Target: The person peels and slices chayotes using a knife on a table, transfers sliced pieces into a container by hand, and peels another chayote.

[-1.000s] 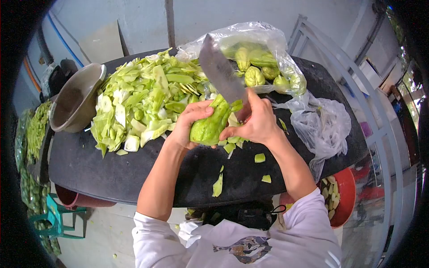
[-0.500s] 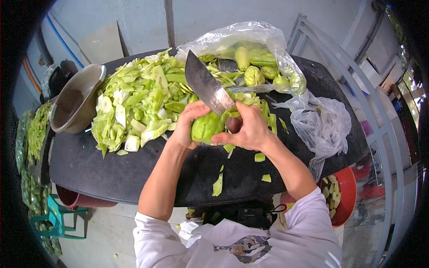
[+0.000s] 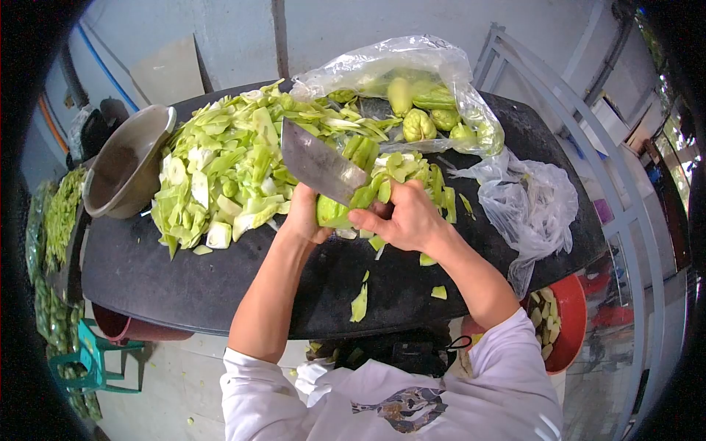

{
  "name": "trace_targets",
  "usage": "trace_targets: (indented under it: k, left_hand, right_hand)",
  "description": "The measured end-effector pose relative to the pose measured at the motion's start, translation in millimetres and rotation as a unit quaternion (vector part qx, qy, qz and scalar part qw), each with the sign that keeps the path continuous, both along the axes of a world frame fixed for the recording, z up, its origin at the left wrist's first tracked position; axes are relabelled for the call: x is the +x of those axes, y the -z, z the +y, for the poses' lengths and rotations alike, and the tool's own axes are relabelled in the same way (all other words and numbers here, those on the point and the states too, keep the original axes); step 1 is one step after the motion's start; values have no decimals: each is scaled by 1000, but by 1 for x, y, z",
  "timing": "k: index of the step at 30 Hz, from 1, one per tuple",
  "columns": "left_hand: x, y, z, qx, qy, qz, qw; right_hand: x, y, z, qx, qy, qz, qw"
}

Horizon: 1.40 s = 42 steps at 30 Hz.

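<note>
My left hand (image 3: 302,217) is closed around a green chayote (image 3: 334,212) above the front middle of the black table. In my right hand (image 3: 407,218) is a wide-bladed knife (image 3: 321,163), its handle mostly hidden by the fingers. The blade lies across the top of the chayote and points up to the left. Beside the blade's base are strips of green peel (image 3: 370,189), close to my right fingers. A big heap of pale green peelings (image 3: 228,165) spreads just left of my hands.
A clear plastic bag (image 3: 397,66) with several whole chayotes (image 3: 418,126) lies at the back. Crumpled plastic (image 3: 531,209) is on the right of the black table (image 3: 184,287). A tilted basin (image 3: 129,162) stands left. Below right, a red tub (image 3: 570,323) holds peeled pieces.
The knife blade has swung down and left, from steep to flatter across the chayote. More peel now shows by the blade. My left hand has barely moved.
</note>
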<state>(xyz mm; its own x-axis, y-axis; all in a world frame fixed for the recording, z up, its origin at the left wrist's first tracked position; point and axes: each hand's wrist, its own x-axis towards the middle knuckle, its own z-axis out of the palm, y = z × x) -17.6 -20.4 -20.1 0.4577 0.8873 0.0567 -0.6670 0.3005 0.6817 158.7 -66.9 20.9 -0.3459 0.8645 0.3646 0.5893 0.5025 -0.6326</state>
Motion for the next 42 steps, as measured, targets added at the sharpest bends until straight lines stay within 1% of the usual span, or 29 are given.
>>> trace_targets:
  k: [2,4,5,6,7,8,10,11,12,13,14,15,16,17,18,19,20,22,23,25,26,28,30,32,36,37,38,39,42]
  left_hand:
    - [2,0,2,-10,-5,5,1000]
    - [5,8,8,10,-33,72,997]
    - [7,12,10,10,-34,71,997]
    - [11,16,12,-26,-64,58,996]
    - [12,19,14,-62,-93,46,993]
    - [9,20,20,-61,-94,45,993]
    - [-1,16,28,-116,-7,-36,993]
    - [2,17,25,-136,-69,-73,986]
    - [1,7,21,-135,-69,-71,986]
    - [-1,-5,15,-131,-70,-61,987]
    - [-1,-12,13,-127,-70,-52,988]
    - [-4,-9,15,-101,-37,-64,992]
    - [-4,-6,16,-100,-36,-65,992]
    - [-5,-3,16,-98,-17,-59,993]
    - [-4,-5,15,-96,2,-51,994]
    - [-2,-5,16,-113,-6,-40,993]
    - [0,-6,15,-112,-4,-41,993]
    - [3,-7,12,-144,-39,-14,989]
    - [3,-5,13,-144,-39,-14,989]
    - [0,-2,14,-128,6,-20,992]
    - [-1,-1,13,-128,7,-19,992]
    - [-2,-8,5,-87,29,-11,996]
    - [-5,-10,3,-91,36,1,995]
    - [-6,-10,2,-50,60,26,997]
    - [-12,-7,3,-37,86,61,994]
    - [-14,-6,5,-17,132,35,990]
    - [-14,-5,6,1,179,9,984]
    - [-13,-5,5,1,180,10,984]
    - [-12,-8,1,47,176,25,983]
  right_hand:
    - [4,3,4,66,15,4,998]
    - [10,2,6,52,26,-19,998]
    - [11,2,7,37,37,-42,998]
    - [10,4,6,38,36,-42,998]
    - [9,9,4,69,29,-63,995]
    - [7,11,2,100,21,-84,991]
    - [3,11,2,77,-2,-73,994]
    - [4,13,6,52,0,-18,998]
    - [6,15,10,27,2,36,999]
    - [11,21,19,52,8,63,997]
    - [18,24,24,53,8,62,997]
    - [24,24,27,-108,38,154,981]
    - [28,24,30,-265,67,241,931]
    - [32,27,34,-264,67,241,932]
    - [34,27,37,-302,76,272,911]
    - [36,28,39,-339,86,302,887]
    - [38,29,39,-337,87,302,887]
    - [38,28,38,-317,63,357,876]
    - [38,29,40,-317,62,356,877]
    - [37,32,43,-226,-14,332,916]
    - [37,33,43,-226,-14,333,915]
    - [32,30,39,-192,-25,367,910]
    - [32,28,39,-188,-35,373,908]
    - [34,26,39,-197,-69,379,902]
    - [40,26,36,-224,-66,375,897]
    - [38,27,37,-119,-56,331,934]
    - [35,28,38,-13,-44,283,958]
    - [33,27,35,-13,-42,284,958]
    - [31,19,29,-21,-29,285,958]
